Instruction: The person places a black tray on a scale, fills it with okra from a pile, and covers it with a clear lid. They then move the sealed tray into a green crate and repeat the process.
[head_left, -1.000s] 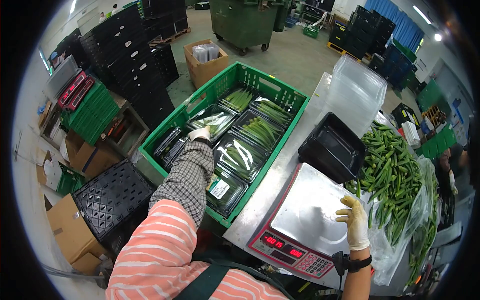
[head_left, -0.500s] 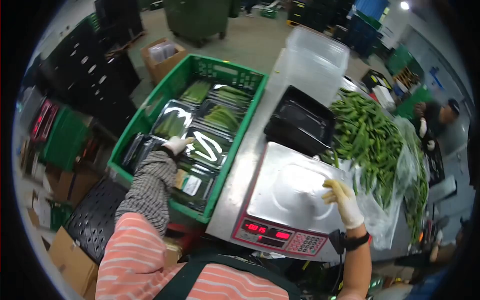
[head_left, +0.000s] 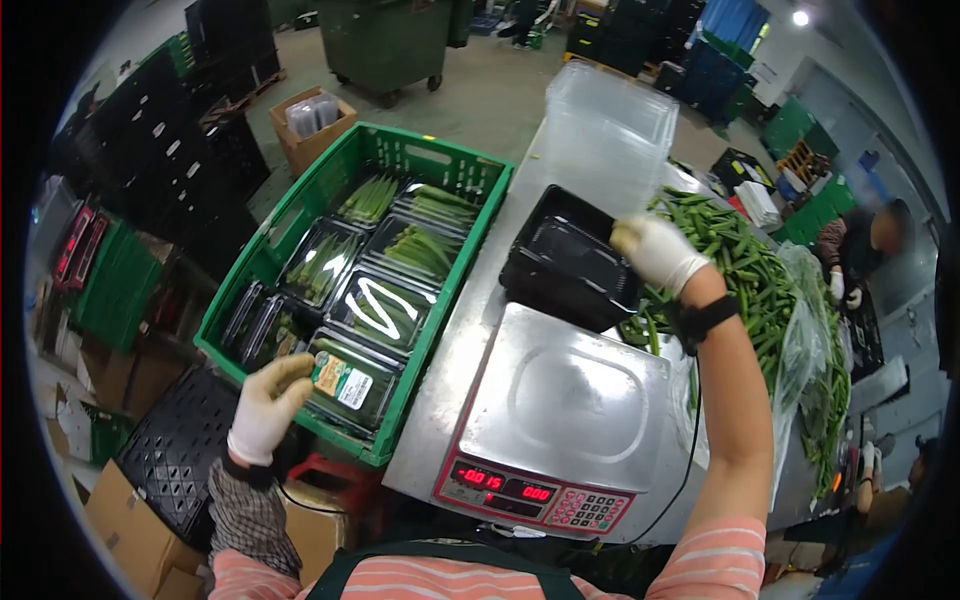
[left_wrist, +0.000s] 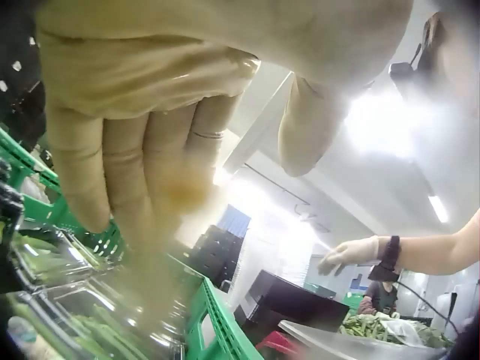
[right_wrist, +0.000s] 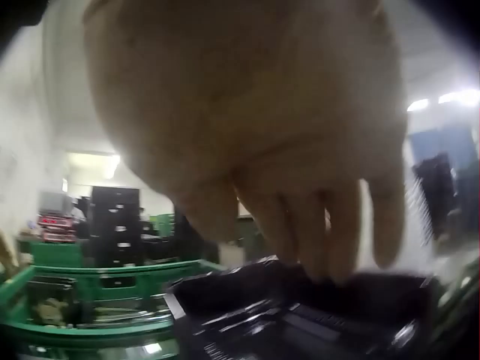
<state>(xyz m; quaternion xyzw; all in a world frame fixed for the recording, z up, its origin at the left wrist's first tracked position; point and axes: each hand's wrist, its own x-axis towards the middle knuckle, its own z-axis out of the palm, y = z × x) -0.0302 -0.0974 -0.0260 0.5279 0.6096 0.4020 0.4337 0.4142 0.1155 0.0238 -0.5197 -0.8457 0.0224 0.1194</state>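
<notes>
Left of centre in the head view, a green perforated plastic crate [head_left: 436, 325] sits loaded with clear-lidded black packs of long green pods [head_left: 415, 250], and at its lower corner it's the white-gloved left hand [head_left: 268, 408], fingers loosely bent, thumb apart, grasping nothing, right beside a pack with a green-and-white label [head_left: 345, 385]. Across to the centre, a black plastic tray [head_left: 570, 262] lies just above a silver-topped, red-fronted scale [head_left: 570, 380] on the metal table [head_left: 425, 450], digits lit. Over the tray's right edge, the white-gloved right hand [head_left: 658, 252]; contact is hard to call. Farther right, a heap of loose green pods [head_left: 760, 310].

On the left wrist view, the left hand fills the top, four fingers hanging down, unclenched; packs at lower left, the right hand at lower right.

Over on the right wrist view, the right hand looms blurred up top, fingers extended downward, unclenched, the tray along the bottom, the crate at lower left.
</notes>
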